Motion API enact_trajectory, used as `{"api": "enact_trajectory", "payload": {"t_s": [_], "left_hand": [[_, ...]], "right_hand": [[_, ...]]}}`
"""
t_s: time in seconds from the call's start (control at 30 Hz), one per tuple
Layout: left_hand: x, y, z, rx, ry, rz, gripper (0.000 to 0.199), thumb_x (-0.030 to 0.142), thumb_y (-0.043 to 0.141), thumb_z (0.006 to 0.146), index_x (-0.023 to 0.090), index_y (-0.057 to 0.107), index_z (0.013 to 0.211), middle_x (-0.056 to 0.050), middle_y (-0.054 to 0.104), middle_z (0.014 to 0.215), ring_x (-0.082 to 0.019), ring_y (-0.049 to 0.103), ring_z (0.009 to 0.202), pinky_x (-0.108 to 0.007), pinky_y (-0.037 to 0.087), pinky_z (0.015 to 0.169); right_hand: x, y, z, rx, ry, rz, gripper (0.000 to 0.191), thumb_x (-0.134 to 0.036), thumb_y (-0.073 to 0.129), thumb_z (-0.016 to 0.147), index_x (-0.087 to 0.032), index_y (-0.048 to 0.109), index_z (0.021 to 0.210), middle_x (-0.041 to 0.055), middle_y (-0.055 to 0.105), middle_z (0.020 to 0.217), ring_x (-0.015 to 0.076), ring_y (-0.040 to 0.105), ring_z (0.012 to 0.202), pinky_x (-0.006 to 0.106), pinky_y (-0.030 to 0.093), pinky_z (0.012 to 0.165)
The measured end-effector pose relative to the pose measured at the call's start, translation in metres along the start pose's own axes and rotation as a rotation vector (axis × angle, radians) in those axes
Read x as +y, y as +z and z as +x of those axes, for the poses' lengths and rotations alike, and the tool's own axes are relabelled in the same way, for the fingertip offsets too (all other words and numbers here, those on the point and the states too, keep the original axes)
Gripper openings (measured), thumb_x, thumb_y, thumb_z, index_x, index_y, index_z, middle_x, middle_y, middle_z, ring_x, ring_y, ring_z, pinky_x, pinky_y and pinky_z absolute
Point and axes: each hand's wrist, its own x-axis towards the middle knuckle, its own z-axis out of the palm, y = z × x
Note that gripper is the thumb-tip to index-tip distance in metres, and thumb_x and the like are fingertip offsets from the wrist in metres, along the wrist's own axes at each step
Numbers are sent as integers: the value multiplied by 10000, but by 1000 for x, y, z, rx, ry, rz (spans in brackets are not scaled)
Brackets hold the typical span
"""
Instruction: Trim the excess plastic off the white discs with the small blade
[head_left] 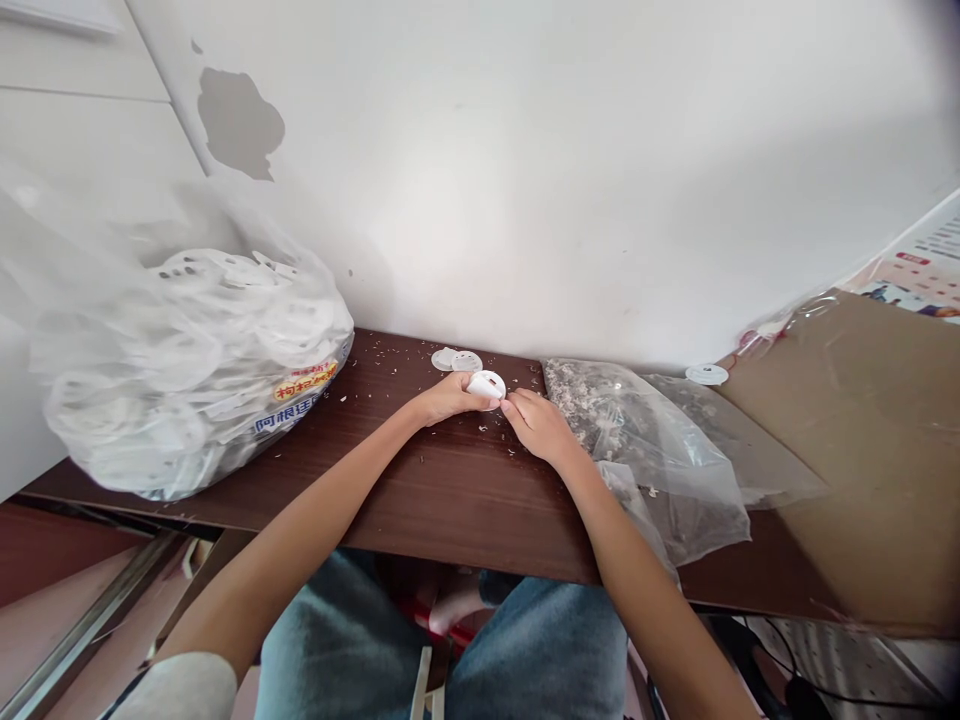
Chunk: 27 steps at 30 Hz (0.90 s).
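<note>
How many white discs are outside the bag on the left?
4 visible: one disc in the left hand, two discs on the table, one disc beside the cardboard; others may be hidden.

L fingers [459, 385] & R fingers [514, 408] on wht disc [486, 390], brn tbl [465, 500] below, disc-filled bag [202, 370] at L, scrap bag [645, 425] at R

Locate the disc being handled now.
In the head view, the disc is near the centre, over the table, held in the left hand with the right hand at its edge; two discs lie just beyond to its left.
</note>
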Motion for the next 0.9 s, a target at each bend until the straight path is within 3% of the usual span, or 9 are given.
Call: {"api": "enact_trajectory", "payload": {"t_s": [0.2, 0.43, 0.63, 0.9], "left_hand": [[-3, 7, -1, 153, 74, 100, 403, 423, 914, 722, 131, 754, 950, -23, 675, 894, -135, 571, 826, -257, 436, 803], [4, 17, -5, 222, 116, 125, 385, 457, 887, 726, 145, 689, 835, 6, 603, 782, -119, 500, 735, -251, 393, 723], [1, 17, -3, 200, 114, 85, 416, 467, 899, 720, 137, 727, 906, -21, 674, 875, -146, 574, 822, -268, 444, 808], [-4, 11, 1, 120, 58, -95, 494, 410, 964, 675, 135, 765, 1034, -56, 719, 982, -163, 626, 908, -299, 466, 906]], "right_hand": [[-4, 3, 0, 36, 20, -71, 495, -508, 245, 1166, -233, 545, 884, 75, 647, 959, 229, 626, 930, 351, 430, 740], [-7, 3, 0, 62, 49, -133, 481, -507, 269, 1165, -231, 565, 905, 98, 662, 982, 248, 622, 954, 343, 404, 710], [-7, 3, 1, 59, 48, -103, 477, -513, 253, 1165, -235, 565, 935, 88, 665, 994, 237, 629, 955, 335, 417, 721], [-4, -2, 2, 95, 54, 156, 507, -546, 220, 1156, -242, 449, 821, 45, 597, 872, 212, 598, 834, 332, 441, 752]]}}
